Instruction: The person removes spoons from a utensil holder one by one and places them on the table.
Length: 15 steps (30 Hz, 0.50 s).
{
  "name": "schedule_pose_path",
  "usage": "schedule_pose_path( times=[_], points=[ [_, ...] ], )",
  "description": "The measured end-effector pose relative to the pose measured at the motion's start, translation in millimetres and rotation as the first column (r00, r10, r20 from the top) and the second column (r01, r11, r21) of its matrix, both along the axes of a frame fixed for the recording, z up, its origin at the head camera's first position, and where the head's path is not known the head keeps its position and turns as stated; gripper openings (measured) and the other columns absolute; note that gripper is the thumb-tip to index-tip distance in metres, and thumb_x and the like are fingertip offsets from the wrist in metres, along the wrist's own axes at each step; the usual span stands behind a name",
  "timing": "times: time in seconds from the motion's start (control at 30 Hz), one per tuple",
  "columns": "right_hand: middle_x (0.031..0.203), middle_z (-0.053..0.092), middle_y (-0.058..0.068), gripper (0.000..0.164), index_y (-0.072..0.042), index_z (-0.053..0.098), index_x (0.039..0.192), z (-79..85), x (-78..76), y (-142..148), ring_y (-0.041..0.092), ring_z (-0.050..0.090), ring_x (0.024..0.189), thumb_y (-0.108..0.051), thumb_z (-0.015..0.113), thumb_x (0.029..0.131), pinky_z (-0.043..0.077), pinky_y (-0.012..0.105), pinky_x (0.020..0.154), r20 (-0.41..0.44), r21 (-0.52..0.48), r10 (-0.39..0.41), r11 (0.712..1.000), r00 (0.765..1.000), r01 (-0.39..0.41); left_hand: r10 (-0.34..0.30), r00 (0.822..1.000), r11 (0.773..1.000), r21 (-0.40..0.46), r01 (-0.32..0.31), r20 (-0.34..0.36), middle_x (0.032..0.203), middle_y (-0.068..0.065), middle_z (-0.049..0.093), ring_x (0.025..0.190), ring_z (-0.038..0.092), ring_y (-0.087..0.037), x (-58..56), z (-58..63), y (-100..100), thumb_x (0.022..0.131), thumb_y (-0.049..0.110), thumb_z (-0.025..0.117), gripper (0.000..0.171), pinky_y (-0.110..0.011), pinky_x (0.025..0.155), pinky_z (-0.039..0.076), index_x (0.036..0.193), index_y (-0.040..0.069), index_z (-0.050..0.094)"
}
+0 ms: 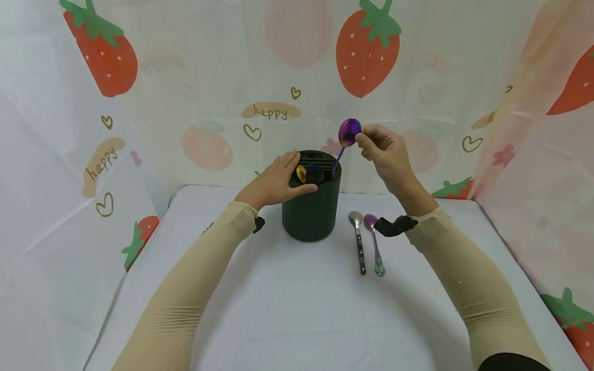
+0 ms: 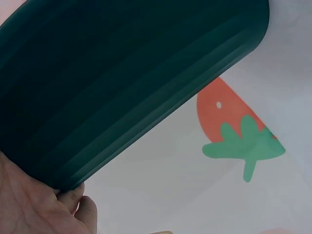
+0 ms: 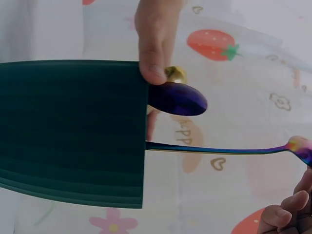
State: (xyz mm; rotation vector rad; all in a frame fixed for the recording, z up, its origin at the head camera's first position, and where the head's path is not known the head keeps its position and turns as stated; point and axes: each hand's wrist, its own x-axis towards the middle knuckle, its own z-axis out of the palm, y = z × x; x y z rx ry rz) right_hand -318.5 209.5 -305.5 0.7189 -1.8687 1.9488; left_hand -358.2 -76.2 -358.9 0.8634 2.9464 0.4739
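A dark green ribbed utensil holder (image 1: 310,214) with a slotted top stands upright on the white table. My left hand (image 1: 277,180) holds its upper left side at the rim, thumb in front and fingers toward the back. With thumb and fingertips, my right hand (image 1: 386,154) pinches the bowl of a purple iridescent spoon (image 1: 349,132), whose handle end is inside the holder at the right. Bowl up in the holder are a gold spoon (image 1: 301,174) and a dark blue-purple spoon (image 3: 179,98); their handles are hidden inside.
To the holder's right lie a silver spoon with a dark handle (image 1: 359,247) and a purple spoon with an ornate handle (image 1: 377,252), side by side. A strawberry-printed cloth (image 1: 209,77) hangs close behind the table. Black straps (image 1: 394,225) hang at the wrists.
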Motion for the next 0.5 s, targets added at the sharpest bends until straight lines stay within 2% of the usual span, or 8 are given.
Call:
schedule_pose_path(
  times=[0.17, 0.5],
  points=[
    [0.084, 0.063, -0.001, 0.019, -0.007, 0.078, 0.099, 4.9, 2.4, 4.3, 0.014, 0.048, 0.072, 0.004, 0.064, 0.105, 0.046, 0.021, 0.065, -0.037, -0.06, 0.022, 0.998, 0.999, -0.024, 0.011, 1.0, 1.0, 0.002, -0.011, 0.01, 0.182, -0.008, 0.003, 0.168, 0.0, -0.024, 0.4, 0.0, 0.8, 0.095, 0.087, 0.048, 0.119, -0.038, 0.135, -0.002, 0.174, 0.009, 0.006],
    [0.084, 0.059, 0.002, 0.02, -0.008, 0.077, 0.102, 14.8, 8.9, 14.6, 0.016, 0.048, 0.074, 0.003, 0.061, 0.107, 0.048, 0.02, 0.066, -0.069, -0.129, 0.006, 0.992, 0.998, -0.015, 0.011, 1.0, 1.0, -0.017, -0.011, 0.0, 0.182, -0.009, 0.002, 0.168, -0.001, -0.023, 1.5, 0.6, 1.4, 0.096, 0.085, 0.048, 0.117, -0.04, 0.136, -0.001, 0.174, 0.008, 0.005]
  ],
)
